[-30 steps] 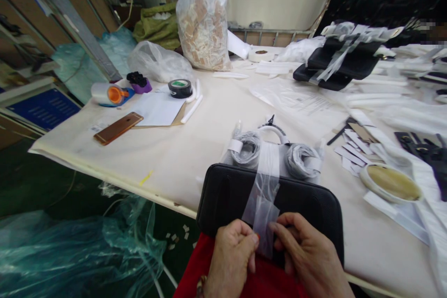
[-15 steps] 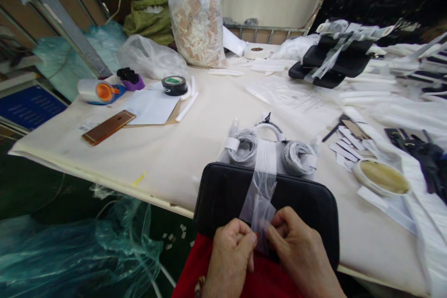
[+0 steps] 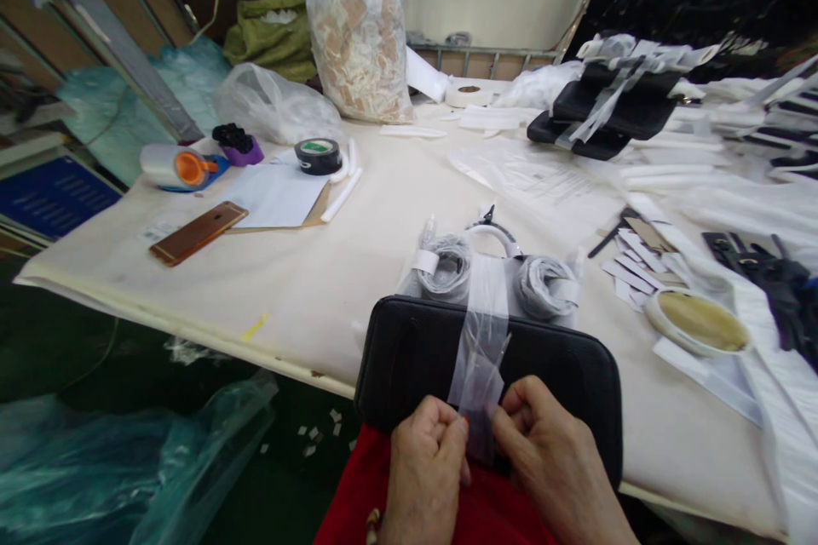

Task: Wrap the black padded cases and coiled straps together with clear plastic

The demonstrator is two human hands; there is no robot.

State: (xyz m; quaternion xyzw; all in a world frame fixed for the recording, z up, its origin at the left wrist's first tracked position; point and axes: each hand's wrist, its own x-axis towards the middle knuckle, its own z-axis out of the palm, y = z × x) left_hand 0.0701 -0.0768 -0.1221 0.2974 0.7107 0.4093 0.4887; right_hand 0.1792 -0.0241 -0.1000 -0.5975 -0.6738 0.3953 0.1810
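Observation:
A black case or bag (image 3: 409, 349) leans at the table's front edge, against a red garment. Down its middle runs a clear plastic strip (image 3: 481, 358), which comes over from the top. My left hand (image 3: 427, 461) is closed in a pinch at the strip's lower left edge. On the other edge, the thumb and fingers of my right hand (image 3: 543, 443) pinch the film. Behind the case's top lie two plastic-wrapped coils (image 3: 443, 268) (image 3: 546, 285) and a curved, white-wrapped handle (image 3: 497, 232).
At left lie a phone (image 3: 199, 233), paper sheets (image 3: 274, 194), black tape (image 3: 318, 156) and a tape dispenser (image 3: 182, 167). To the right are a roll of yellowish tape (image 3: 699, 322), paper scraps (image 3: 636, 268) and a second wrapped black bag (image 3: 607, 106). Teal plastic (image 3: 128, 468) hangs at lower left.
The lower end of the plastic strip is narrower and slightly shifted to the right between my hands. Both hands stay nearly in place. The teal plastic at lower left has sunk and drawn leftward.

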